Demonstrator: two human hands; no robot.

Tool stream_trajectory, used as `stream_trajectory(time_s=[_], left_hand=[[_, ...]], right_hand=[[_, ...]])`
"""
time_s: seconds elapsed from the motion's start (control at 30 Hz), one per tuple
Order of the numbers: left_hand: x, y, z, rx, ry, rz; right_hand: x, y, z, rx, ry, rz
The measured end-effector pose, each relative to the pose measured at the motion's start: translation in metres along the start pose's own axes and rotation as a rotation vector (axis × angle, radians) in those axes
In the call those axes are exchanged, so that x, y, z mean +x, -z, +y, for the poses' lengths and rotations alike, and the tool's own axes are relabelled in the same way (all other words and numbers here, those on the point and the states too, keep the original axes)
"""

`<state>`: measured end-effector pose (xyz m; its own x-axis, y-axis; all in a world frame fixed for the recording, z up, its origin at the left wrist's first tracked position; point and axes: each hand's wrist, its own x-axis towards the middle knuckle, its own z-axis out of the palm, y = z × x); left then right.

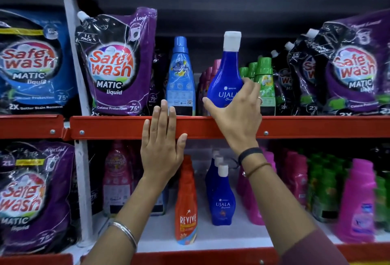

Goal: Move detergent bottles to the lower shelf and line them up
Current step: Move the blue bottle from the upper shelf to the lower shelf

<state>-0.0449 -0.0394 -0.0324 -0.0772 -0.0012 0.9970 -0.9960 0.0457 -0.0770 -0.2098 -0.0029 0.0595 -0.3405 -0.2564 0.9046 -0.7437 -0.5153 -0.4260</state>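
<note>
My right hand (pixel 236 113) grips a dark blue Ujala bottle (pixel 226 75) with a white cap, upright at the front of the upper shelf (pixel 316 126). My left hand (pixel 162 138) lies flat and open against that shelf's red front edge, holding nothing. A light blue bottle (pixel 181 79) stands just left of the gripped one. On the lower shelf (pixel 232 235) a short row of matching Ujala bottles (pixel 222 201) runs front to back, with an orange Revive bottle (pixel 186 205) to their left.
Safewash pouches (pixel 118 64) fill both ends of the upper shelf, with green bottles (pixel 263 83) and maroon bottles (pixel 209 83) behind. Pink bottles (pixel 358 205) and green bottles (pixel 322 188) crowd the lower shelf's right side. A white upright post (pixel 81 159) divides the bays.
</note>
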Motion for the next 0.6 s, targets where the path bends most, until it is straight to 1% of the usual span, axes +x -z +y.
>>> stream_trajectory(time_s=[0.2,0.27,0.4,0.6], left_hand=[[0.0,0.0,0.0,0.013,0.001,0.006],[0.0,0.0,0.0,0.009,0.004,0.009],[0.0,0.0,0.001,-0.002,0.009,0.003],[-0.002,0.001,0.003,-0.01,0.026,-0.003]], right_hand=[[-0.005,0.027,0.001,0.262,0.052,0.183],[-0.005,0.04,0.001,0.297,0.034,0.2],[-0.023,0.061,0.011,0.292,0.003,0.155],[-0.085,0.068,0.044,0.234,-0.106,0.004]])
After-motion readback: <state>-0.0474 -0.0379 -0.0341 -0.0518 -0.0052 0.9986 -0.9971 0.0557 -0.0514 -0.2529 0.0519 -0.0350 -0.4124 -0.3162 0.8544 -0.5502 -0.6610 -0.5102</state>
